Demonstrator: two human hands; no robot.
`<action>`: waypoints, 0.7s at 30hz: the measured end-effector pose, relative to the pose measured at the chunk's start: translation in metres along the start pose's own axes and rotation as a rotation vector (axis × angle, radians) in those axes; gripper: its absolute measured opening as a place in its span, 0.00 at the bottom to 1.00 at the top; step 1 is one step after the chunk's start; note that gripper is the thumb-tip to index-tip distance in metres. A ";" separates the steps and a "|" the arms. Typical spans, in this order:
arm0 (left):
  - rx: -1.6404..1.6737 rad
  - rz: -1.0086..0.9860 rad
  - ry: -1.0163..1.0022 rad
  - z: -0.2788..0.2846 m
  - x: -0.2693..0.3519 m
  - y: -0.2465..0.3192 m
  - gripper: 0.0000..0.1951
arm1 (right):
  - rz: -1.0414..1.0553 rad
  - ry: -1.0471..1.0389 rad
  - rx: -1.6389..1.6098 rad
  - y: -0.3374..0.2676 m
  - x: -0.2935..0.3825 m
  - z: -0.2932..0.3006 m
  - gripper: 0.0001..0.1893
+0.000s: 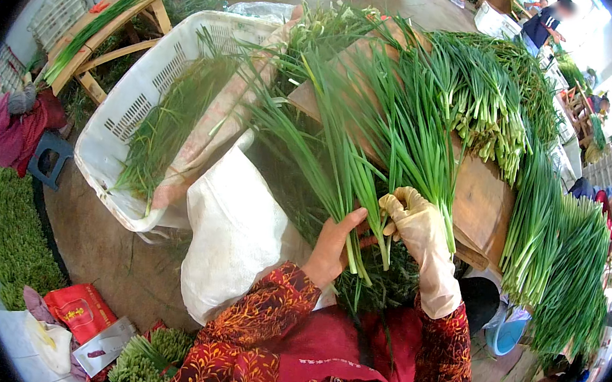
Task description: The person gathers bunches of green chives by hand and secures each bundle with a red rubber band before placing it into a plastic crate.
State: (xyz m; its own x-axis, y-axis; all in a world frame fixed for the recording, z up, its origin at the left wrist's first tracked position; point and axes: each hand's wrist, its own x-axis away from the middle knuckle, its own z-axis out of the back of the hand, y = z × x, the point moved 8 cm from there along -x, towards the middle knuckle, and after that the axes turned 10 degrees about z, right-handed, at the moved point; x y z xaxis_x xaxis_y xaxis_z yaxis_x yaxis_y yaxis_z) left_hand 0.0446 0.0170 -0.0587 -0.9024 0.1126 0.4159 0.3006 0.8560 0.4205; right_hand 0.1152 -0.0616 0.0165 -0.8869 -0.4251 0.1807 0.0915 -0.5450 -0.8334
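My bare left hand [332,249] grips a small bunch of long green garlic chives [334,180], pale stem ends toward me and leaves fanning away. Close beside it, my right hand [418,227], in a cream rubber glove, has its thumb and fingers pinched on a few stalks at the bunch's right side. More loose chives [421,147] lie just beyond the glove, over a wooden board [481,202]. A thick heap of chives [486,98] covers the board's far right. The gloved fingertips are partly hidden by the curled hand.
At left stands a white plastic crate [114,172] holding leafy scraps [174,123]. A white woven sack [236,228] hangs before it. Bundled chives [574,277] lie right, above a blue basin [507,332]. A wooden bench [106,22] and a person [20,119] are far left.
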 end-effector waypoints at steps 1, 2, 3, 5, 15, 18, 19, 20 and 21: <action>-0.004 -0.003 -0.010 -0.003 0.000 0.001 0.17 | -0.007 0.003 -0.005 0.001 0.001 0.002 0.15; -0.009 -0.005 -0.020 -0.006 -0.001 0.002 0.16 | -0.014 0.007 -0.009 0.001 0.001 0.005 0.16; -0.010 -0.007 -0.020 -0.004 0.000 0.002 0.16 | -0.019 0.008 -0.009 0.000 0.002 0.004 0.17; -0.014 -0.010 -0.023 0.000 -0.001 0.002 0.16 | -0.015 -0.001 -0.010 0.002 -0.001 0.002 0.18; -0.015 -0.023 -0.061 -0.001 -0.005 0.004 0.17 | -0.013 0.010 -0.103 0.005 -0.002 0.001 0.13; -0.044 -0.010 -0.031 -0.002 -0.002 0.007 0.19 | -0.025 0.003 -0.082 0.004 0.000 0.003 0.12; -0.034 -0.023 -0.033 -0.005 0.000 0.007 0.19 | -0.024 0.003 -0.080 0.004 0.001 0.003 0.12; -0.024 -0.036 -0.034 -0.006 0.001 0.008 0.20 | -0.024 0.001 -0.078 0.005 0.001 0.003 0.12; -0.009 -0.036 -0.041 -0.006 0.000 0.008 0.19 | -0.021 0.002 -0.092 0.004 0.001 0.002 0.12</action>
State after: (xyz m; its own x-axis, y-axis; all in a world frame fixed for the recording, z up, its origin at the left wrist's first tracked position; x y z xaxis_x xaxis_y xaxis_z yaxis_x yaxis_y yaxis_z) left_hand 0.0484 0.0205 -0.0503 -0.9245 0.1024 0.3673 0.2703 0.8554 0.4419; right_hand 0.1158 -0.0657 0.0147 -0.8891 -0.4127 0.1981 0.0307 -0.4856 -0.8736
